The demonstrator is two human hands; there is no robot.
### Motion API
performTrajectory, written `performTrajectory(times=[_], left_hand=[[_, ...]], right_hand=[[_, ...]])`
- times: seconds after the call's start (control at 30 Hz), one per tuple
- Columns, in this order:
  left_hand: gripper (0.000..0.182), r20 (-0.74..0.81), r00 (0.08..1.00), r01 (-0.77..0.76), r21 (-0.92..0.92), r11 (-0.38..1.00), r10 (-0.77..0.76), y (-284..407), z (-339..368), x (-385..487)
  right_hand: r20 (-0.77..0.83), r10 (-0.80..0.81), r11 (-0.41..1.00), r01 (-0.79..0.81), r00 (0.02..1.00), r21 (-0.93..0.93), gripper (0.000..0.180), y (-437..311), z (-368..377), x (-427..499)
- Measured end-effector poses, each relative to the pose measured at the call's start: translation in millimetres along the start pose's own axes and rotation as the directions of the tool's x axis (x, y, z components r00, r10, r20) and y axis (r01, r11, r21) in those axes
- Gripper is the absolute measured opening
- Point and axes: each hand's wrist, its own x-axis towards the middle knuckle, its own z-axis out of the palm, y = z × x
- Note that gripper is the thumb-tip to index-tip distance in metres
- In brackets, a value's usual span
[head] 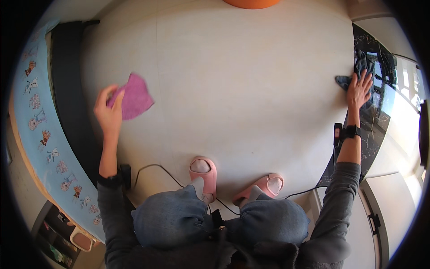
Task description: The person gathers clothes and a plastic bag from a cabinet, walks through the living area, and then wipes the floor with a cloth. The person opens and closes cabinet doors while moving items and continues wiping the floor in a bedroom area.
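My left hand [111,111] pinches a pinkish-purple cloth [136,99] between thumb and fingers. The cloth hangs above the pale floor [235,84], to the left. Far to the right, my right hand [359,88] lies palm down on a dark blue, crumpled cloth [363,64]. Its fingers are slightly spread, and they press on the fabric without closing around it. Beneath that cloth is a glossy black marbled ledge [366,141]. One corner of the dark cloth sticks out over the ledge's left edge.
Along the left runs a surface with a light blue cartoon-printed cover [47,131], beside a black panel [69,84]. An orange round object [252,2] shows at the top. A thin black cable [147,165] crosses near my pink slippers [210,178]. A pale cabinet [389,205] is at lower right.
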Motion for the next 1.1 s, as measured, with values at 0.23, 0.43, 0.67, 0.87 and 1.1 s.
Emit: performTrajectory(times=[0.23,0.43,0.67,0.87,1.1], left_hand=[[0.016,0.016,0.904,0.426,0.039,0.904,-0.427,-67,-40,-105],[0.016,-0.055,0.906,0.416,-0.058,0.907,-0.419,-59,-64,-116],[0.016,-0.109,0.896,0.41,-0.172,0.896,-0.431,-41,-59,-119],[0.016,-0.124,0.874,0.419,-0.296,0.858,-0.47,-34,-22,-98],[0.018,-0.036,0.866,0.438,-0.428,0.791,-0.499,-29,29,-72]], right_hand=[[-0.154,-0.57,0.747,0.587,0.807,0.312,0.062,-224,-23,-56],[-0.028,-0.948,0.226,0.735,0.316,0.64,0.063,-376,-92,-229],[-0.08,-0.972,0.103,0.708,0.22,0.698,0.047,-359,-91,-236],[0.481,-0.699,0.071,-0.617,0.53,0.783,0.034,-297,-139,-134],[0.385,-0.286,-0.421,-0.476,0.878,0.772,0.038,-182,-140,-1]])
